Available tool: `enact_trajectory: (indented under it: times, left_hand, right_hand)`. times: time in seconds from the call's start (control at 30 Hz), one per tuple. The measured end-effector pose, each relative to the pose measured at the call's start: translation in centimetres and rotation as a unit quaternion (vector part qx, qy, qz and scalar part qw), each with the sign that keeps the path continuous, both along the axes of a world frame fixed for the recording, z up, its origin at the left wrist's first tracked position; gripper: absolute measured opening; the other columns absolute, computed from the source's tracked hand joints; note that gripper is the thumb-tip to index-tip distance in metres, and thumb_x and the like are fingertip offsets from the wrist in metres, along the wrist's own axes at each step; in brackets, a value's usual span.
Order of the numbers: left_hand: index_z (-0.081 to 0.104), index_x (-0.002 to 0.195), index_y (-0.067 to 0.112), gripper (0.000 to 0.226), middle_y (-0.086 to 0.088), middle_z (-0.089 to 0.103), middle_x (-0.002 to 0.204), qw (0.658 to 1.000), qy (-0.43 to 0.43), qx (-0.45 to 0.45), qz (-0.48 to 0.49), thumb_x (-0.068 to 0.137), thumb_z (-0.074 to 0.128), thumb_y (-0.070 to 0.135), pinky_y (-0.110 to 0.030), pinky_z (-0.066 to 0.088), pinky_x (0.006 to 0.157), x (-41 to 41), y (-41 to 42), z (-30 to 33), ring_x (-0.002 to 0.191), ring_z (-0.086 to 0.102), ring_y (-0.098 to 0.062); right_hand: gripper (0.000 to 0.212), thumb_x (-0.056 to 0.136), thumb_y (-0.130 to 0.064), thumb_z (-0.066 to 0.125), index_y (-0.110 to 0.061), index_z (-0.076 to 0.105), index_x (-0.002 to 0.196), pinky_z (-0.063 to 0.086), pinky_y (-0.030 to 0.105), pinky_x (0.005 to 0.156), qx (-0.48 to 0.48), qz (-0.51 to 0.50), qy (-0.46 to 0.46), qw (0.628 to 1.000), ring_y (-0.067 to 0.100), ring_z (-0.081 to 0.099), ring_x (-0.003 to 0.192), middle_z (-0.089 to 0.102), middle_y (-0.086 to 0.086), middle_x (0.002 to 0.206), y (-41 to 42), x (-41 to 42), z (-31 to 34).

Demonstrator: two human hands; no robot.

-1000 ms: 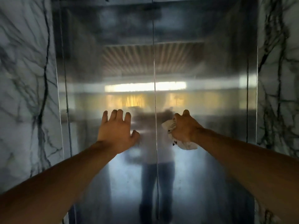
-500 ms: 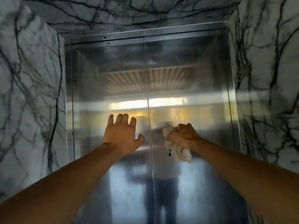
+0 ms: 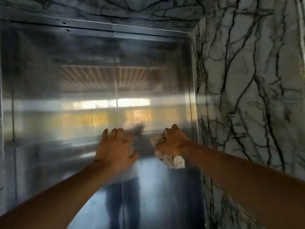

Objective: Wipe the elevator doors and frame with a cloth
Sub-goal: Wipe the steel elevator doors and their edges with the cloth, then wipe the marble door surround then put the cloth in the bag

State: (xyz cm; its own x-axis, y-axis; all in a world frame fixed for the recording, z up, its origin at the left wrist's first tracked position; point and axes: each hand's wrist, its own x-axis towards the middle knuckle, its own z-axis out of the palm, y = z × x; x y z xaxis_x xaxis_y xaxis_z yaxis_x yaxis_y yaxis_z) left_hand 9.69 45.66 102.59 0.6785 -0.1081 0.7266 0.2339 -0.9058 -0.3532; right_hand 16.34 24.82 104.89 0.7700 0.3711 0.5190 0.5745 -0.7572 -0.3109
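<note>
Two brushed steel elevator doors fill the view, the left door (image 3: pixel 57 90) and the right door (image 3: pixel 153 83), meeting at a centre seam. A steel frame (image 3: pixel 145 33) runs along the top and down the right side. My left hand (image 3: pixel 115 149) lies flat with fingers spread on the doors at the seam, at mid height. My right hand (image 3: pixel 173 141) is closed on a crumpled white cloth (image 3: pixel 173 160) and presses it against the right door, close to the right frame edge.
White marble with dark veins covers the wall on the right (image 3: pixel 247 96) and the lintel above the doors (image 3: pixel 115 7). The doors mirror a blurred standing person and bright ceiling lights.
The view has swung up and to the right. My right hand has carried the cloth rightward across the right door toward the frame. My left hand now sits at the centre seam.
</note>
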Motion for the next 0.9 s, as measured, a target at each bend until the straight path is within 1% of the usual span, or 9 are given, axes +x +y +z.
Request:
enact_trajectory:
  times: [0.07,0.17,0.23,0.3,0.43,0.53,0.63,0.77,0.9]
  left_hand:
    - [0.057,0.127,0.014,0.080,-0.014,0.059,0.125,0.999,0.025,-0.001,-0.031,0.073,0.028,0.065,-0.052,0.032,0.108,1.4,-2.1,-1.5,0.120,0.049,-0.035]
    - [0.062,0.121,0.010,0.075,-0.017,0.063,0.118,0.996,0.028,-0.026,-0.083,0.073,0.041,0.064,-0.053,0.041,0.102,3.1,-5.8,-2.5,0.112,0.054,-0.040]
    - [0.066,0.113,0.009,0.069,-0.018,0.065,0.111,0.991,0.021,-0.034,-0.125,0.072,0.048,0.062,-0.053,0.047,0.094,3.7,-8.6,-2.7,0.103,0.059,-0.041]
    - [0.066,0.112,0.010,0.067,-0.017,0.065,0.108,0.985,0.010,-0.025,-0.171,0.073,0.046,0.062,-0.052,0.048,0.091,3.5,-12.4,-2.2,0.101,0.060,-0.038]
    - [0.059,0.124,0.013,0.079,-0.014,0.062,0.118,0.973,0.008,-0.018,-0.231,0.079,0.028,0.069,-0.054,0.042,0.101,2.2,-18.1,-0.8,0.112,0.056,-0.034]
    - [0.052,0.131,0.015,0.083,-0.012,0.055,0.127,0.970,0.013,-0.008,-0.242,0.078,0.022,0.072,-0.053,0.035,0.107,0.9,-21.9,-0.3,0.121,0.049,-0.032]
    - [0.047,0.135,0.016,0.084,-0.011,0.051,0.131,0.968,0.011,0.002,-0.250,0.078,0.021,0.072,-0.051,0.032,0.109,-0.8,-25.9,0.1,0.125,0.044,-0.031]
    - [0.042,0.139,0.016,0.088,-0.010,0.048,0.132,0.967,0.011,-0.015,-0.255,0.076,0.016,0.072,-0.048,0.034,0.107,-4.1,-31.8,0.6,0.124,0.043,-0.030]
    - [0.038,0.141,0.016,0.083,-0.010,0.045,0.135,0.968,0.016,-0.012,-0.250,0.080,0.023,0.071,-0.046,0.031,0.109,-7.4,-37.4,0.5,0.126,0.040,-0.031]
  right_hand:
    - [0.049,0.084,-0.044,0.065,-0.011,0.053,0.118,0.052,0.036,0.091,0.000,-0.017,-0.003,1.000,0.024,0.059,0.102,0.046,0.006,0.118,-2.1,-0.8,-0.6]
    - [0.048,0.083,-0.048,0.064,-0.015,0.056,0.117,0.052,0.034,0.089,-0.012,-0.062,-0.023,0.998,0.022,0.058,0.100,0.047,0.006,0.120,-5.8,-1.9,-0.6]
    - [0.045,0.081,-0.049,0.063,-0.017,0.056,0.111,0.050,0.031,0.082,-0.006,-0.090,-0.028,0.995,0.022,0.057,0.098,0.046,0.005,0.119,-8.6,-2.8,-0.4]
    - [0.036,0.079,-0.048,0.064,-0.022,0.052,0.101,0.046,0.027,0.072,0.006,-0.121,-0.041,0.992,0.018,0.056,0.090,0.048,0.002,0.111,-12.2,-4.0,-0.1]
    - [0.036,0.079,-0.047,0.063,-0.022,0.052,0.103,0.044,0.022,0.069,0.017,-0.165,-0.039,0.985,0.018,0.054,0.089,0.042,-0.003,0.107,-17.8,-6.5,0.2]
    - [0.047,0.077,-0.050,0.062,-0.018,0.054,0.112,0.051,0.030,0.081,0.001,-0.206,-0.037,0.978,0.024,0.057,0.097,0.038,0.003,0.116,-21.3,-8.5,0.6]
    - [0.046,0.075,-0.050,0.061,-0.019,0.056,0.109,0.054,0.035,0.088,0.003,-0.218,-0.053,0.974,0.026,0.057,0.101,0.042,0.006,0.117,-25.2,-11.1,1.3]
    - [0.047,0.079,-0.046,0.061,-0.015,0.053,0.114,0.047,0.031,0.072,-0.003,-0.246,-0.062,0.967,0.025,0.057,0.091,0.038,0.006,0.113,-31.4,-15.0,2.1]
    - [0.043,0.077,-0.045,0.061,-0.017,0.055,0.110,0.045,0.031,0.071,-0.013,-0.264,-0.055,0.963,0.020,0.054,0.084,0.038,0.005,0.114,-37.0,-18.4,2.5]
